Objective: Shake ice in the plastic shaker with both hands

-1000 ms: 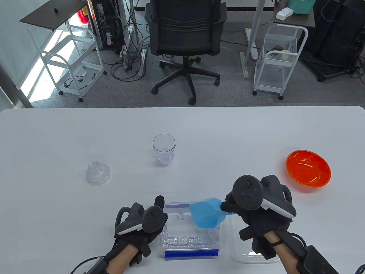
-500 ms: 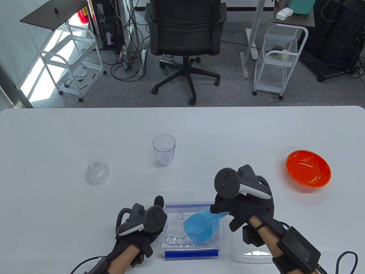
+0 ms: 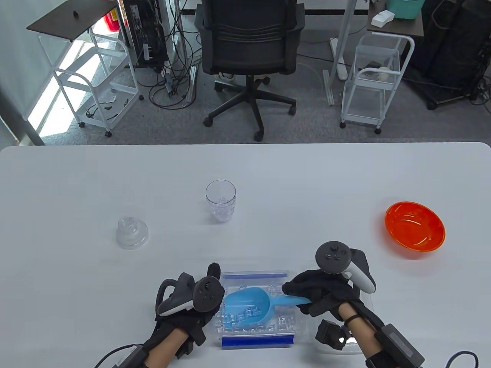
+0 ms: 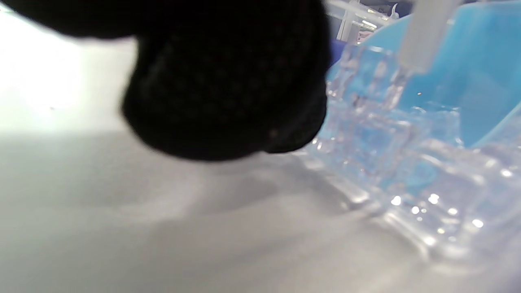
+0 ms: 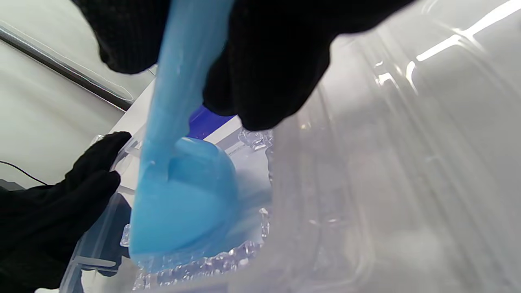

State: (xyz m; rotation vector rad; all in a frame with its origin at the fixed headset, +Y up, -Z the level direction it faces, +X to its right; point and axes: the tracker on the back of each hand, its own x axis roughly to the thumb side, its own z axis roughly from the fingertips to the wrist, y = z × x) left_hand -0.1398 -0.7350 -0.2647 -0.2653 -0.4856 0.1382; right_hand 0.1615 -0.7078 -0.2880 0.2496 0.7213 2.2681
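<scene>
My right hand (image 3: 320, 293) pinches the blue scoop (image 3: 247, 305), loaded w/ ice, handle along 3–9; shaker cup (image 3: 220, 200) stands at 11 (well apart), left hand (image 3: 191, 303) steadying the ice tray (image 3: 255, 303), fingers hidden.

This is an office or lab workroom. Beyond the white table (image 3: 76, 184) lies grey carpet (image 3: 314, 122) with a black swivel chair (image 3: 249, 46) on castors. Loose cables (image 3: 168, 88) trail from a dark equipment rack (image 3: 147, 34) (its contents too small to tell). Two white wire carts (image 3: 374, 76) flank the chair, and daylight falls in at the left.
</scene>
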